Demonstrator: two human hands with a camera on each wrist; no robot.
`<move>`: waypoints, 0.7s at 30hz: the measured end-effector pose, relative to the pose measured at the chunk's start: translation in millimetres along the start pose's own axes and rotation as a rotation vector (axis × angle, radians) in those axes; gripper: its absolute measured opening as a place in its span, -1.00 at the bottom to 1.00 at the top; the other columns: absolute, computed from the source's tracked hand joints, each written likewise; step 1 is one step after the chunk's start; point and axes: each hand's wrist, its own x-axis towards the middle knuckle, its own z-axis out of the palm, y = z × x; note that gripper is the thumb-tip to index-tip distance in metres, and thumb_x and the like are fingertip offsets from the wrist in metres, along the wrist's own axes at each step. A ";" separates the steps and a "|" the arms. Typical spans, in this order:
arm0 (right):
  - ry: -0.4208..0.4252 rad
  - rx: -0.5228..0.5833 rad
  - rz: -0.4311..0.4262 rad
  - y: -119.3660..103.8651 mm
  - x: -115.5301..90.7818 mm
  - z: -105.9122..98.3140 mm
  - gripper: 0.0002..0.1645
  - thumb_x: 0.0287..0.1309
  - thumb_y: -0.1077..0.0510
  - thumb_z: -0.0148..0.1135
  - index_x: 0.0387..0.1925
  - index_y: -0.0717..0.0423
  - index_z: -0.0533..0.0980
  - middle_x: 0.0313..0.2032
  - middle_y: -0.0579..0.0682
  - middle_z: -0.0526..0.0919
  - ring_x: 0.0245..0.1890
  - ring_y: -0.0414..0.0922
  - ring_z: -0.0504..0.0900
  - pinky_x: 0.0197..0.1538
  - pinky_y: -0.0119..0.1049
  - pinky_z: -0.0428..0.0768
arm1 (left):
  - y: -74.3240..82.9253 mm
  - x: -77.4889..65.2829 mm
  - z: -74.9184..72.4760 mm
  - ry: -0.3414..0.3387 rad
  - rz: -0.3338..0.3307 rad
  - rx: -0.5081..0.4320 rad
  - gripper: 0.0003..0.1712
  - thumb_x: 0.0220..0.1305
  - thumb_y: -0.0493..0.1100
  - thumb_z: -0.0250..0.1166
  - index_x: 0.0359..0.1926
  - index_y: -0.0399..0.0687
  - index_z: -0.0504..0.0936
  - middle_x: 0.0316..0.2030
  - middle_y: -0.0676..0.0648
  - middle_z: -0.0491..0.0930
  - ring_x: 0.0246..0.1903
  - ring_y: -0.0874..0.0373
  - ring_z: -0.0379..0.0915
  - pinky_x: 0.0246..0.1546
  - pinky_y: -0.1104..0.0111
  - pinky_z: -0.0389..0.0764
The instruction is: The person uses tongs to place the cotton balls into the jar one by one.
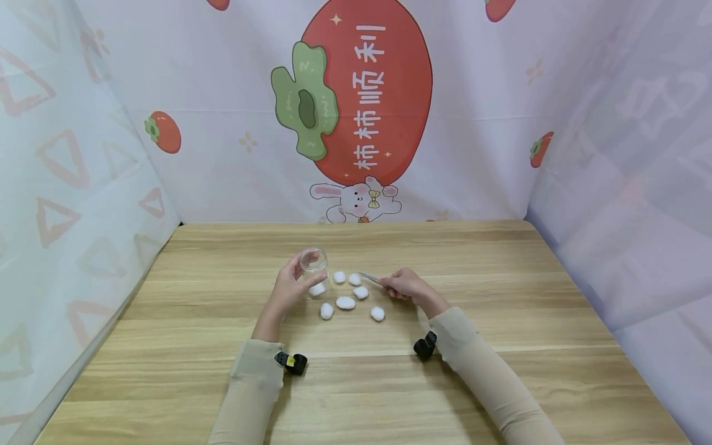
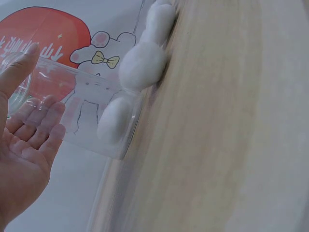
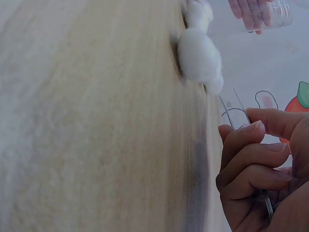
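In the head view my left hand (image 1: 287, 285) holds a clear jar (image 1: 314, 259), thumb on the near side and fingers behind it. The jar stands upright with its mouth uncovered. A white cotton ball (image 2: 115, 120) lies at its bottom, seen through the wall. My right hand (image 1: 407, 285) pinches metal tweezers (image 1: 369, 277), which point left. Their two tips (image 3: 236, 99) are apart in the right wrist view, with nothing visible between them. Close to the tips is a loose cotton ball (image 1: 355, 279). Several more cotton balls (image 1: 346, 303) lie between my hands.
The wooden table (image 1: 356, 395) runs back to a printed cloth (image 1: 222, 167) with a large persimmon and a rabbit. Cloth also hangs along both sides. Black cameras are strapped at the left wrist (image 1: 295, 363) and the right wrist (image 1: 425, 346).
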 end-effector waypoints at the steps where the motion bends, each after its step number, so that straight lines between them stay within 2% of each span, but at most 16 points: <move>1: 0.002 -0.004 0.003 0.0 0.4 0.2 -0.55 0.29 0.00 0.14 -0.70 0.05 0.44 -0.82 -0.20 0.34 -0.80 -0.30 0.12 -0.68 -0.50 0.11 | 0.0 -0.1 0.0 0.000 0.001 0.000 -0.26 0.14 -0.12 0.41 0.31 -0.14 0.33 0.32 -0.26 0.39 0.42 -0.09 0.20 0.55 0.02 0.08; 13: 0.009 -0.048 0.016 -1.0 -0.6 1.0 -0.50 0.27 -0.02 0.18 -0.76 0.03 0.39 -0.81 -0.18 0.36 -0.81 -0.30 0.13 -0.68 -0.50 0.13 | 1.5 0.0 0.2 -0.008 -0.035 -0.019 -0.25 0.14 -0.15 0.41 0.33 -0.11 0.32 0.34 -0.26 0.36 0.45 -0.09 0.16 0.57 0.05 0.03; 21: 0.002 -0.064 0.019 -2.0 -1.0 2.2 -0.55 0.26 -0.01 0.19 -0.71 0.06 0.44 -0.80 -0.18 0.37 -0.80 -0.30 0.14 -0.67 -0.50 0.14 | 27.3 -11.4 -0.7 -0.025 -0.045 -0.008 -0.27 0.18 -0.22 0.36 0.33 -0.24 0.29 0.35 -0.33 0.33 0.44 -0.13 0.15 0.56 0.02 0.05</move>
